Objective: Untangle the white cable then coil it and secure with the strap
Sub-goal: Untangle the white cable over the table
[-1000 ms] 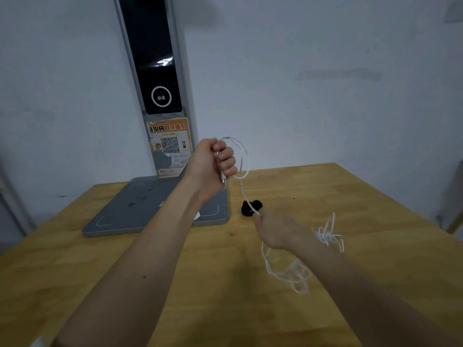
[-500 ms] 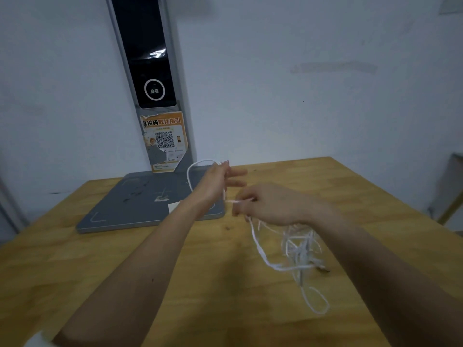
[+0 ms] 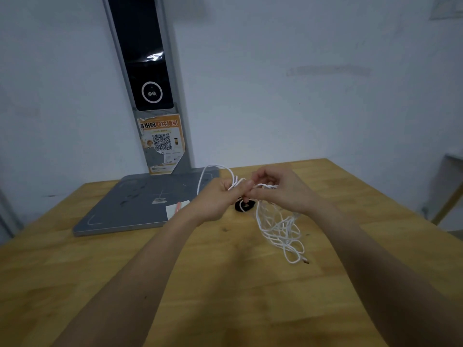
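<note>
The white cable (image 3: 280, 229) hangs in a tangled bunch of loops from both hands, which meet above the wooden table (image 3: 100, 271). My left hand (image 3: 220, 199) grips a short arc of cable that loops up over its fingers. My right hand (image 3: 280, 190) pinches the cable right beside it, with the tangle dangling below and its plug end touching the table. The black strap (image 3: 244, 205) lies curled on the table just behind and under the hands, partly hidden by them.
A grey flat device base (image 3: 135, 204) with a tall black-and-grey column (image 3: 147, 71) stands at the back left against the wall; an orange QR sticker is on the column. A small white and pink label lies on the base's near right corner.
Both hands have come together. The left hand dropped from its raised position, and the right hand lifted the tangle off the table, so the bunch hangs beneath them.
</note>
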